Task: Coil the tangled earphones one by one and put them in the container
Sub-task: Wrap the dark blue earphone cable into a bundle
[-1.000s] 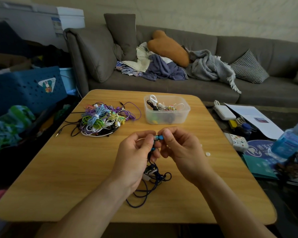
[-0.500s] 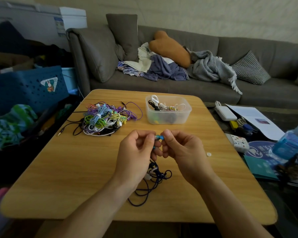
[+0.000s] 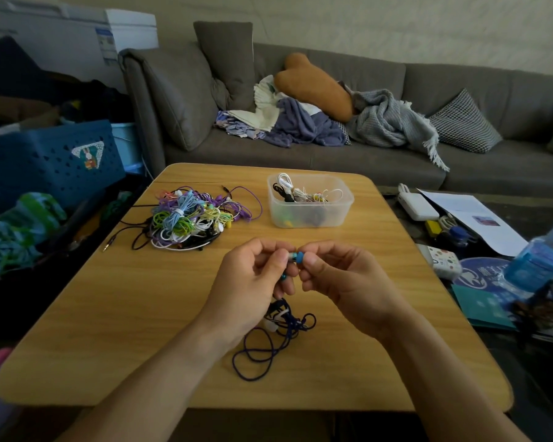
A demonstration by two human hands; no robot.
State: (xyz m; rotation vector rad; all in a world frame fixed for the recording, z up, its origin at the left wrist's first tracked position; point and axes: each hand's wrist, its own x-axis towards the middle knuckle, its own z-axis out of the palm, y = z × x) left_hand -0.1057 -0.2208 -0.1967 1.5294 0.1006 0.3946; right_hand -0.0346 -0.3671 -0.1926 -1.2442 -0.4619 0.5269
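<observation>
Person's arms and hands, seen from above

Both forearms bare to the lower edge of view, no sleeves showing. Left hand (image 3: pixel 253 282) and right hand (image 3: pixel 342 279) without gloves, rings, watch or wristband; fingernails short, unpainted.

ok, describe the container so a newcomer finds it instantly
On the wooden table, look at the far edge nearest the sofa. The container sits right of the colourful earphone tangle: a translucent, lidless plastic tub with a few coiled earphones inside.
</observation>
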